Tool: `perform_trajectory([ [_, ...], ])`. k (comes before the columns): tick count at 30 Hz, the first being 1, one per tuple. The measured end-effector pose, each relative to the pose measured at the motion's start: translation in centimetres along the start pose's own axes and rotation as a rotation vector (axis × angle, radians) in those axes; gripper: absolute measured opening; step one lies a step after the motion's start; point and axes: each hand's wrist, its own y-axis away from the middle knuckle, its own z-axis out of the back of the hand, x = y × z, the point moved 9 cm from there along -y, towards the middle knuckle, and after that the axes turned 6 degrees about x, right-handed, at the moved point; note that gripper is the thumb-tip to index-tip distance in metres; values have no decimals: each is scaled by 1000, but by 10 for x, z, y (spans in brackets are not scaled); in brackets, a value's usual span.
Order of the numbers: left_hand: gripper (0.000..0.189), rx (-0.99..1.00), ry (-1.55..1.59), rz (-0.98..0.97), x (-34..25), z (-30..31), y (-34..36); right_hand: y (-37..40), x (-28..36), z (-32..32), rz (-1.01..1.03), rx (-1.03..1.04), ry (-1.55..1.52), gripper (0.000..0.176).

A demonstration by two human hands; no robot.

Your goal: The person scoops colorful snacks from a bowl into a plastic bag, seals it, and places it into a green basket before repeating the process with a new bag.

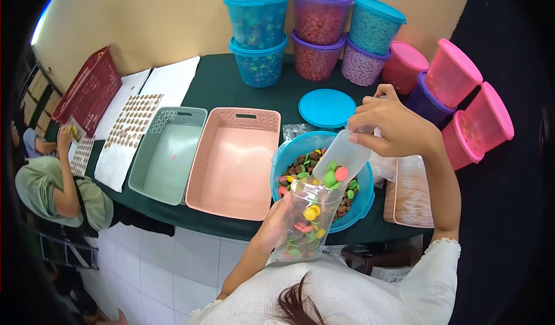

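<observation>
My left hand (274, 225) is wrapped round a clear plastic jar (287, 243), tilted close to my body. Yellow, pink and green round candies lie inside the jar. Gripped in my right hand (396, 121) is a translucent white scoop (354, 151), tipped down with its lip at the jar's mouth. Several green and pink candies (330, 177) sit at the scoop's lower end. Below both is a blue tub (365, 205) of brown and coloured candies, partly hidden by the scoop and jar.
A pink basket (231, 206) and a grey-green basket (156, 189) stand left of the tub. A blue lid (327, 107) lies behind it. Lidded candy tubs (258, 65) line the back and right. A basket of clear packaging (411, 195) is at right. Another person (58, 192) sits far left.
</observation>
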Motion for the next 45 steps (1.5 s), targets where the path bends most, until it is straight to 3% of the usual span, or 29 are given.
perform_trajectory([
  [5, 57, 113, 52, 50, 0, -1, -3, 0, 3, -9, -79, 36, 28, 14],
  [11, 55, 173, 1, 120, -11, -3, -2, 17, 7, -6, -216, -102, -54, 16],
  [14, 55, 160, -52, 187, -13, 1, -1, 42, -15, -15, -471, -164, -77, 18],
  [16, 54, 260, 32, 155, -16, 5, -2, 60, -32, -32, -667, -192, -32, 19],
  [18, 53, 214, 12, 113, -23, 12, 2, 68, -37, -68, -780, -81, -93, 20],
  [21, 51, 93, -106, -54, -35, 29, 0, 71, -20, -116, -745, 1, -40, 21],
  [23, 51, 15, -204, -167, -47, 35, -1, 69, 4, -102, -752, -302, 4, 23],
  [24, 50, 27, -237, -213, -55, 31, 1, 70, 13, -99, -800, -362, -126, 20],
  [26, 50, 29, -258, -270, -65, 25, 8, 61, 36, -104, -751, -413, -523, 30],
  [27, 51, 36, -251, -186, -60, 24, 9, 55, 51, -102, -661, -557, -572, 33],
  [28, 52, 42, -247, -104, -55, 23, 10, 48, 59, -109, -614, -560, -626, 39],
  [29, 52, 32, -247, -115, -53, 21, 9, 40, 70, -114, -541, -707, -949, 42],
  [30, 54, 85, -413, -320, -64, 9, 11, 30, 80, -120, -452, -843, -1274, 46],
  [31, 56, 134, -579, -524, -73, -6, 18, 23, 86, -124, -438, -829, -1279, 46],
  [34, 59, 47, -491, -528, -71, -14, 31, 24, 93, -125, -323, -880, -1292, 50],
  [36, 51, -28, -541, -599, -75, -6, 40, 26, 93, -130, -266, -794, -1441, 50],
  [38, 41, -7, -581, -545, -75, -9, 47, 31, 97, -127, -212, -800, -1452, 40],
  [39, 30, -76, -540, -566, -80, -9, 50, 39, 96, -127, -271, -832, -1410, 33],
  [41, 27, -130, -630, -558, -83, -17, 60, 52, 92, -125, -333, -955, -1333, 13],
  [42, 25, -166, -715, -537, -82, -19, 65, 54, 94, -128, -323, -937, -1342, 13],
  [43, 22, -249, -828, -683, -83, -20, 72, 60, 94, -131, -361, -929, -1270, 13],
  [45, 22, -271, -785, -669, -74, -16, 79, 64, 98, -134, -375, -902, -1208, 13],
])
